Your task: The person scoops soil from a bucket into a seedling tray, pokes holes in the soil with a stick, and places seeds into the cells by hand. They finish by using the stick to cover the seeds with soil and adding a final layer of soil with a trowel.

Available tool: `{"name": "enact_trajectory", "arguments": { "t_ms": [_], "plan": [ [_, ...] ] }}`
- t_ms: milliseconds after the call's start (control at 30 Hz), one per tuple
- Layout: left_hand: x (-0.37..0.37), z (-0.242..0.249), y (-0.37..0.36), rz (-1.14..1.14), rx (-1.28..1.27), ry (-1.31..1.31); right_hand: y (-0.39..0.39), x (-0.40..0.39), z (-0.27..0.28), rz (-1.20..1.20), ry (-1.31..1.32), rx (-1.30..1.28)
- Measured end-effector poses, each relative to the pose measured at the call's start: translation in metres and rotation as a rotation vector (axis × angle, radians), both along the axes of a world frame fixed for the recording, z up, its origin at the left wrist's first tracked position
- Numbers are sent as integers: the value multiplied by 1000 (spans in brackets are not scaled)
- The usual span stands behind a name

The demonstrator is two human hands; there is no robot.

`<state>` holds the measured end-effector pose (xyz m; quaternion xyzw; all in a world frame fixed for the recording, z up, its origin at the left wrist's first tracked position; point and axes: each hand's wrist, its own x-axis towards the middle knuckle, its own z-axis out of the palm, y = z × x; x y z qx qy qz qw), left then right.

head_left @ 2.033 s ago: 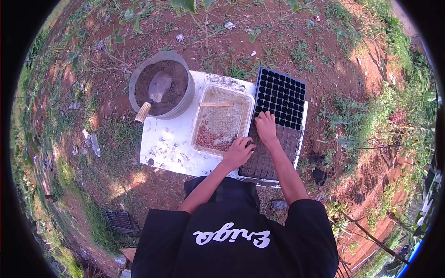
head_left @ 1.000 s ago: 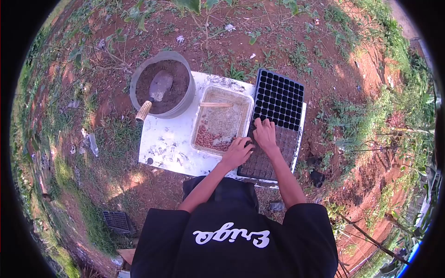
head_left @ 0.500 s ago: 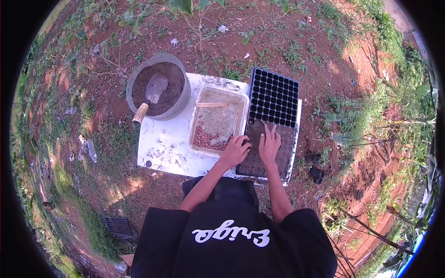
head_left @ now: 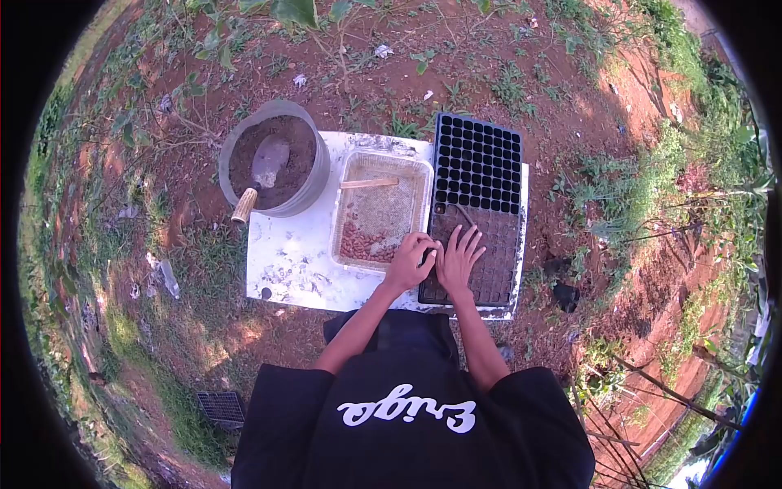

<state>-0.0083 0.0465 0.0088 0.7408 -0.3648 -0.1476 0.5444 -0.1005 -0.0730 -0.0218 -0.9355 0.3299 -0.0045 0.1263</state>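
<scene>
My right hand (head_left: 459,259) lies palm down, fingers spread, on the soil-filled cells (head_left: 494,275) of a black seedling tray. Close against its thumb, my left hand (head_left: 410,264) is over the tray's left edge with its fingers curled together; whatever they hold, if anything, is hidden. Cells without soil (head_left: 479,163) make up the far part of the tray area. A thin stick (head_left: 464,215) rests on the soil just beyond my right fingers. Left of the tray is a rectangular foil-like pan (head_left: 336,220) with reddish seeds (head_left: 362,244) and a flat wooden strip (head_left: 369,184).
A grey bucket (head_left: 319,175) of dark soil stands at the left of the white table (head_left: 285,253), with a wooden-handled trowel (head_left: 269,159) in it. Another dark tray (head_left: 221,409) lies on the ground at lower left. Plants and weeds surround the table.
My right hand has shifted left and slightly nearer, its fingers spreading wider on the soil, and now meets my left hand. The whole view has shifted slightly.
</scene>
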Motion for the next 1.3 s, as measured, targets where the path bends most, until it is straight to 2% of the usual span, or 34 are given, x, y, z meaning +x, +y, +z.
{"name": "enact_trajectory", "arguments": {
  "t_ms": [300, 400, 467, 567, 600, 633, 733, 900, 1100, 1300],
  "plan": [
    [0, 2, 0, -5, 23, 12, -7, 9, 1, 13, -25, 31],
    [0, 4, 0, -3, 37, -2, -19, 7, 5, 19, -99, -5],
    [1, 5, 0, -1, 41, -9, -32, 4, 11, -65, -276, -41],
    [1, 7, -1, -5, 40, -11, -57, -1, 14, -147, -326, 31],
    [1, 8, -1, -11, 49, -2, -63, 1, 14, -133, -406, -78],
    [1, 8, 0, -15, 60, 7, -70, 2, 15, -132, -404, -75],
    [1, 8, 0, -36, 82, 57, -87, 1, 16, -53, -320, 9],
    [2, 7, 0, -38, 77, 52, -101, 7, 20, 58, -415, 110],
    [3, 9, 0, -42, 94, 65, -106, 13, 31, 249, -348, 85],
    [3, 10, 0, -41, 102, 64, -105, 19, 30, 303, -332, 3]
  ]
}}
